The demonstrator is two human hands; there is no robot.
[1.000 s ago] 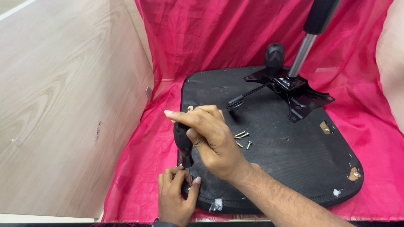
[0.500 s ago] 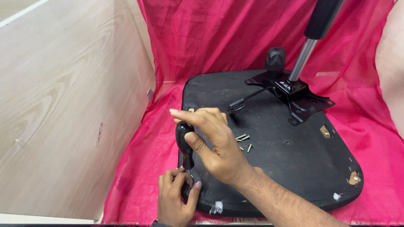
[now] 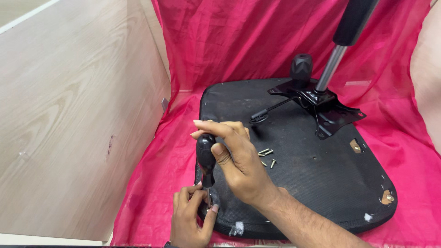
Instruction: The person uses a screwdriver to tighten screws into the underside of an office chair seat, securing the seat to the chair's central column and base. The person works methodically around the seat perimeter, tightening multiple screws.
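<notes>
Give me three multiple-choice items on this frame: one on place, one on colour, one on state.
1. Where do the loose screws lie?
A. on the black seat underside
B. on the wooden panel
C. in the left hand

2. What colour is the cloth under and behind the seat?
A. blue
B. pink-red
C. white

3. How does the right hand hold the screwdriver?
A. lying flat
B. upright, tip down
C. tip pointing up

Answers:
1 A: they sit on the seat underside, right of the right hand.
2 B: pink-red fabric drapes all round.
3 B: handle is on top, shaft running down to the left hand at the seat edge.
</notes>
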